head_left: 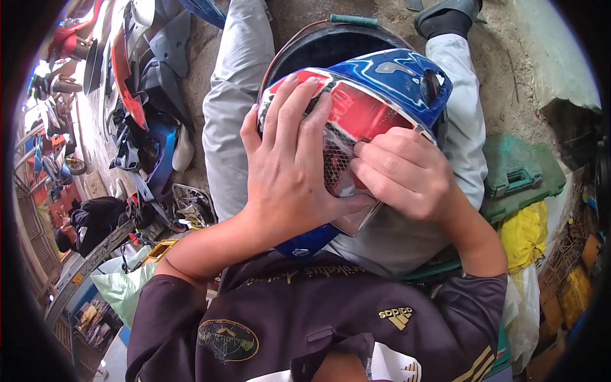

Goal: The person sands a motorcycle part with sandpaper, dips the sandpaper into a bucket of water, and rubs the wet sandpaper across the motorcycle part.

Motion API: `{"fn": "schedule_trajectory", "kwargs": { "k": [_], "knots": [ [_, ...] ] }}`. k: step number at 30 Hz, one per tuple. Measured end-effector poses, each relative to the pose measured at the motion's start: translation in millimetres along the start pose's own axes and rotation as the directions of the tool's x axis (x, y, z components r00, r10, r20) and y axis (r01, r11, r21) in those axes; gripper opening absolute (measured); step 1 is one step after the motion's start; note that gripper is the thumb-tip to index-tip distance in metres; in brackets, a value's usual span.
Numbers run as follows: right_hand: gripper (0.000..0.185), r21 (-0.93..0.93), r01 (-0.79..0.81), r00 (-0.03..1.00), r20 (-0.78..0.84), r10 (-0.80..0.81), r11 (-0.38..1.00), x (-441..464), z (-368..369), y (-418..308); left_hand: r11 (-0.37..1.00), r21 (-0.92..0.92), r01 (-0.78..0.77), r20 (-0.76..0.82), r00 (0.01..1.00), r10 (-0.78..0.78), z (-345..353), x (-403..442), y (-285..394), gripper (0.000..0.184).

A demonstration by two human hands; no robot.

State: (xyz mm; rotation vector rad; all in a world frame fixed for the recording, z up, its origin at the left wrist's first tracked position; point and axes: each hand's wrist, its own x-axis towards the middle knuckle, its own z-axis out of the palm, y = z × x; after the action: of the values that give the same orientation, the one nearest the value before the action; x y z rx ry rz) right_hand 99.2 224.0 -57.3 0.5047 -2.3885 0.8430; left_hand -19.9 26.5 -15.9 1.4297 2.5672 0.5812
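A blue, red and white fairing [382, 83] with a dark honeycomb mesh [335, 159] rests on the person's lap, in front of a black bucket [312, 51]. My left hand [289, 153] lies over the red left part with its fingers spread and its thumb stretched along the lower edge. At the right side of the mesh, my right hand [404, 172] has its fingers curled together in a pinch. What its fingertips hold, if anything, is hidden behind them.
Plastic body panels [159, 83] are piled at the left. A green tool case [515, 172] and a yellow cloth [525, 235] lie at the right. The bucket's handle [353, 21] is at the top. Another person [95, 219] is at the far left.
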Motion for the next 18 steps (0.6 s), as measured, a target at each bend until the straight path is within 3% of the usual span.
{"fn": "schedule_trajectory", "kwargs": {
  "k": [2,4,8,12,15,18],
  "knots": [
    [0.036,-0.112,-0.032,0.999,-0.038,0.028,0.993,-5,-5,28,1.000,-0.001,-0.017,0.002,1.000,0.017,0,0,-1,0.130],
    [0.039,-0.086,-0.088,0.996,-0.009,0.087,0.992,-4,-12,54,1.000,-0.003,-0.019,0.009,1.000,0.019,0,0,1,0.129],
    [0.029,-0.028,0.048,0.999,0.001,-0.048,0.998,-2,0,1,0.999,0.027,-0.027,-0.006,1.000,0.027,1,-1,2,0.129],
    [0.026,-0.148,-0.077,0.997,-0.027,0.074,0.986,-11,-11,36,0.997,0.064,-0.045,0.011,0.999,0.044,-2,2,5,0.129],
    [0.023,-0.011,0.035,0.998,-0.048,-0.035,0.999,-10,8,4,0.997,0.066,-0.050,-0.019,0.998,0.052,0,1,3,0.126],
    [0.031,-0.050,-0.143,0.987,-0.079,0.139,0.989,-11,-5,38,0.998,0.058,-0.040,0.029,0.999,0.038,-4,5,4,0.126]
  ]
}}
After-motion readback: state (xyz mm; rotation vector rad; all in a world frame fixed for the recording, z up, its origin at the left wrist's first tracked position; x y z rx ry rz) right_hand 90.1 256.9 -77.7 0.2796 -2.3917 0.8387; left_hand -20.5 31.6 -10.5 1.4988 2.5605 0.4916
